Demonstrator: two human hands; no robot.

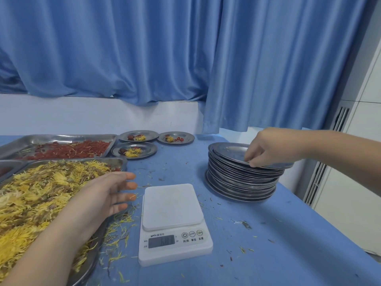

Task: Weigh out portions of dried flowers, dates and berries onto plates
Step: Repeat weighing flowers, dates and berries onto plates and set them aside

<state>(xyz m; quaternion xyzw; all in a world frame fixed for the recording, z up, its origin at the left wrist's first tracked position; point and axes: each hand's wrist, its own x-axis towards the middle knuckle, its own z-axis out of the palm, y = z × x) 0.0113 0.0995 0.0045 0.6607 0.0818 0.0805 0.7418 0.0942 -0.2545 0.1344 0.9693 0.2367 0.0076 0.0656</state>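
A white digital scale (173, 205) stands in the middle of the blue table with its platform bare. To its right rises a tall stack of metal plates (241, 178). My right hand (268, 147) pinches the near rim of the top plate (228, 150). My left hand (107, 195) hovers with fingers spread over the right edge of the metal tray of yellow dried flowers (37, 195). Behind it lies a tray of red berries (70, 150). Three filled plates (135, 150) (139, 135) (176, 137) sit at the back.
A blue cloth covers the table (268, 234), strewn with loose petals around the scale. A small compartment with dark red dates (5, 170) shows at the far left. A blue curtain (185, 58) hangs behind; the table's right edge drops off beside a white appliance (340, 172).
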